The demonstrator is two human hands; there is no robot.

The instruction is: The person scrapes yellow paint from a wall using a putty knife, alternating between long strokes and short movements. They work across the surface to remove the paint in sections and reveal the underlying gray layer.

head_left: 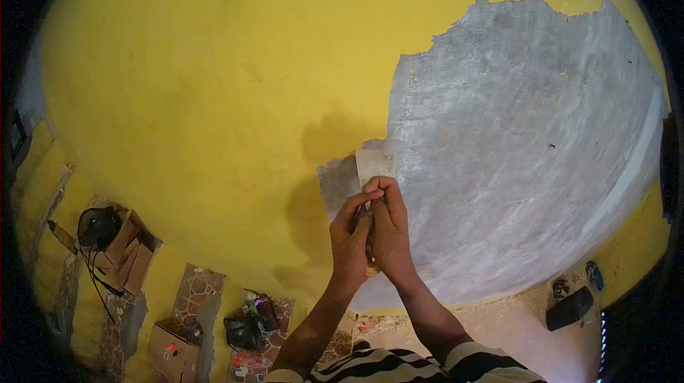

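Both my hands are together on a scraper (375,162) with a pale, wide blade, at the centre of the view. My left hand (350,240) wraps the handle from the left. On the right side my right hand (389,230) is closed round the same tool, its fingers bent near the blade. The blade lies against the wall at the border between yellow paint (214,98) and a large bare grey patch (499,119). A small darker grey patch (340,182) shows just left of the blade. Most of the handle is hidden by my hands.
At the lower left are a cardboard box (128,258) with a black round object (99,228) on it, another box (173,354) and a black bag (243,331). A dark flat object (570,308) lies at the lower right. My striped shirt (385,365) shows below.
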